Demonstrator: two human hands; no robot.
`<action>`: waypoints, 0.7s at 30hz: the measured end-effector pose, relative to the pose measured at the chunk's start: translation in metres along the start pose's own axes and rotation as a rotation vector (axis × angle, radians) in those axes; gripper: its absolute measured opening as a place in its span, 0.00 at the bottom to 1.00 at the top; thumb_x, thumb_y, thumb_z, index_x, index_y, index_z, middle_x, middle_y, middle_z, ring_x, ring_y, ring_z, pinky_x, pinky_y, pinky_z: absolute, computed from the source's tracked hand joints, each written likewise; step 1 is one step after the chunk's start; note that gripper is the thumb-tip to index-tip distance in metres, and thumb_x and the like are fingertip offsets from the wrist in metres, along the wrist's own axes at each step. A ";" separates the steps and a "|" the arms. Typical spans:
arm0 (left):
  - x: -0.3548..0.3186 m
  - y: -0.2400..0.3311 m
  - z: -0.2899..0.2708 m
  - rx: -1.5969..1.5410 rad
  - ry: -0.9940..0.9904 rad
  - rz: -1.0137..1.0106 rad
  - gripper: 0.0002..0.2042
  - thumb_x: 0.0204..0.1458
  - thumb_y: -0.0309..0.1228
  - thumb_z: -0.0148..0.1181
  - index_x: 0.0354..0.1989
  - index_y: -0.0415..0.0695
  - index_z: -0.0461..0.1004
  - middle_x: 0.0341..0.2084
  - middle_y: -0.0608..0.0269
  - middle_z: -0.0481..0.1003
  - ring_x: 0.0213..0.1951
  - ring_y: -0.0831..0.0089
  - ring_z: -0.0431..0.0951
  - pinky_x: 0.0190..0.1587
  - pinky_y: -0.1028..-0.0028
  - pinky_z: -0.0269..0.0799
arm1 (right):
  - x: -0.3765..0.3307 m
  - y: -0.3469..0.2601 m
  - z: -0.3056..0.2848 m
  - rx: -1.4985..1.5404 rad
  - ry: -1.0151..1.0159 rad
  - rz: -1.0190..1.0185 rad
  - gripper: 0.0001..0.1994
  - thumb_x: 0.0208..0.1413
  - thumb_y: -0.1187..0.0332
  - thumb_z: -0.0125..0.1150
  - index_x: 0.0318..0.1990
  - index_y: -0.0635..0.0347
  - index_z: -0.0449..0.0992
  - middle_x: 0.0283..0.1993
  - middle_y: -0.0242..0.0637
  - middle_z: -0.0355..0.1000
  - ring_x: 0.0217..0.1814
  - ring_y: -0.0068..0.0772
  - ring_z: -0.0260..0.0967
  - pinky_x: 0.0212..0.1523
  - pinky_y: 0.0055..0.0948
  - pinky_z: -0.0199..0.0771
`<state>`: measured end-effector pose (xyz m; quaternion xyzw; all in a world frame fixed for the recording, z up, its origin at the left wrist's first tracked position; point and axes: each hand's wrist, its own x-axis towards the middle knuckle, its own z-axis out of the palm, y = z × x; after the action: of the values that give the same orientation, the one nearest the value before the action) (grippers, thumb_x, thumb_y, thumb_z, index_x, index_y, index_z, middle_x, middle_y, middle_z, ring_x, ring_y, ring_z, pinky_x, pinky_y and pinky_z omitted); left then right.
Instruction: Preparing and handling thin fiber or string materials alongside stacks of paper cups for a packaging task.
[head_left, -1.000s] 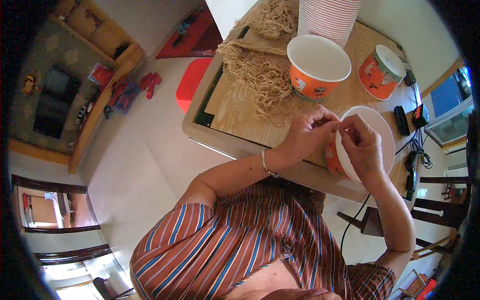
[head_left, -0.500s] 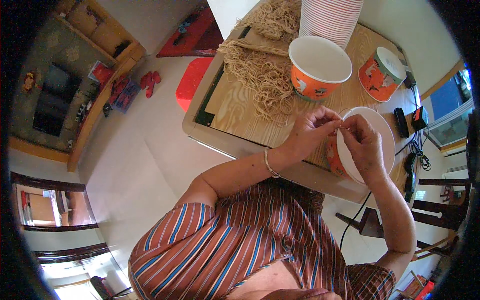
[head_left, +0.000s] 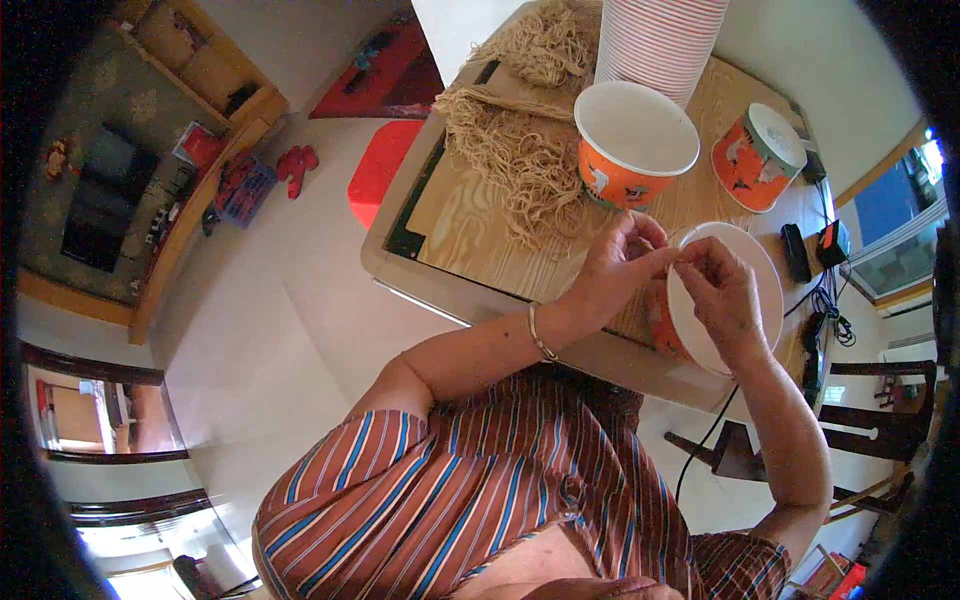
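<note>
- On wood-topped table [head_left: 475,215]: likely mid-step in two-handed fingertip work; calling next, probably, for steady pinch and light pull.
- Near table's right-hand edge: orange paper bucket [head_left: 664,325], white inside, patterned outside.
- At bucket's left rim: left hand [head_left: 615,268] and right hand [head_left: 722,295], both pinched together, tip to tip.
- Apparently pinched by both: thin tan strand [head_left: 683,231], looped, ends hidden.

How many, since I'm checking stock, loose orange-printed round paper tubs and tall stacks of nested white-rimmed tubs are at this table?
Loose orange-printed round paper tubs: 3 (upright tub, upside-down tub, near-edge tub)
Tall stack of nested white-rimmed tubs: 1
Total: 4, the stack counted as one
</note>
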<state>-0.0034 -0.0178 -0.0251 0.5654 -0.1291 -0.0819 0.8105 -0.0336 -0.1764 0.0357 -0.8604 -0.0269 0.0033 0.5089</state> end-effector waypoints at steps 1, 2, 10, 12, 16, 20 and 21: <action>-0.001 -0.001 -0.001 0.026 -0.018 0.005 0.07 0.55 0.30 0.60 0.39 0.42 0.72 0.33 0.69 0.73 0.34 0.83 0.71 0.39 0.79 0.70 | 0.000 0.000 0.000 0.014 -0.003 0.009 0.05 0.54 0.72 0.60 0.33 0.63 0.73 0.28 0.33 0.73 0.32 0.20 0.69 0.36 0.24 0.71; -0.001 -0.001 -0.001 0.052 -0.036 0.009 0.06 0.55 0.30 0.60 0.37 0.43 0.73 0.32 0.70 0.73 0.34 0.83 0.71 0.38 0.79 0.70 | 0.000 0.000 0.000 0.028 -0.005 0.019 0.05 0.54 0.72 0.60 0.33 0.63 0.73 0.28 0.32 0.73 0.32 0.19 0.69 0.36 0.24 0.71; -0.006 0.007 0.004 0.449 0.063 0.386 0.04 0.51 0.25 0.61 0.33 0.40 0.74 0.31 0.63 0.74 0.34 0.75 0.74 0.38 0.75 0.71 | 0.001 0.002 -0.001 0.034 -0.008 0.049 0.04 0.53 0.72 0.61 0.33 0.62 0.73 0.28 0.31 0.73 0.32 0.19 0.69 0.36 0.24 0.70; -0.006 0.006 0.004 0.486 0.065 0.471 0.04 0.51 0.24 0.60 0.33 0.39 0.74 0.31 0.62 0.74 0.35 0.72 0.75 0.38 0.75 0.71 | 0.001 0.004 -0.001 0.053 -0.006 0.047 0.05 0.53 0.71 0.61 0.33 0.62 0.73 0.28 0.31 0.73 0.32 0.19 0.68 0.36 0.24 0.70; -0.006 0.007 0.002 0.461 0.030 0.452 0.03 0.51 0.23 0.60 0.33 0.39 0.74 0.31 0.61 0.74 0.35 0.70 0.75 0.39 0.73 0.70 | 0.001 0.000 -0.001 -0.012 0.032 0.037 0.05 0.53 0.72 0.61 0.34 0.62 0.73 0.29 0.32 0.73 0.32 0.19 0.68 0.35 0.24 0.70; -0.004 0.005 0.001 0.456 0.012 0.440 0.03 0.51 0.23 0.59 0.33 0.39 0.73 0.31 0.61 0.74 0.35 0.71 0.75 0.39 0.73 0.70 | 0.000 0.001 0.000 0.024 0.027 0.004 0.04 0.53 0.73 0.61 0.33 0.62 0.73 0.29 0.34 0.73 0.32 0.20 0.69 0.35 0.25 0.70; -0.004 0.005 0.001 0.456 0.012 0.440 0.03 0.51 0.23 0.59 0.33 0.39 0.73 0.31 0.61 0.74 0.35 0.71 0.75 0.39 0.73 0.70 | -0.001 0.000 0.001 0.024 0.027 0.004 0.04 0.53 0.73 0.61 0.33 0.62 0.73 0.29 0.34 0.73 0.32 0.20 0.69 0.35 0.25 0.70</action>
<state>-0.0075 -0.0162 -0.0200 0.6916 -0.2586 0.1298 0.6618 -0.0346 -0.1756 0.0357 -0.8543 -0.0182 -0.0069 0.5195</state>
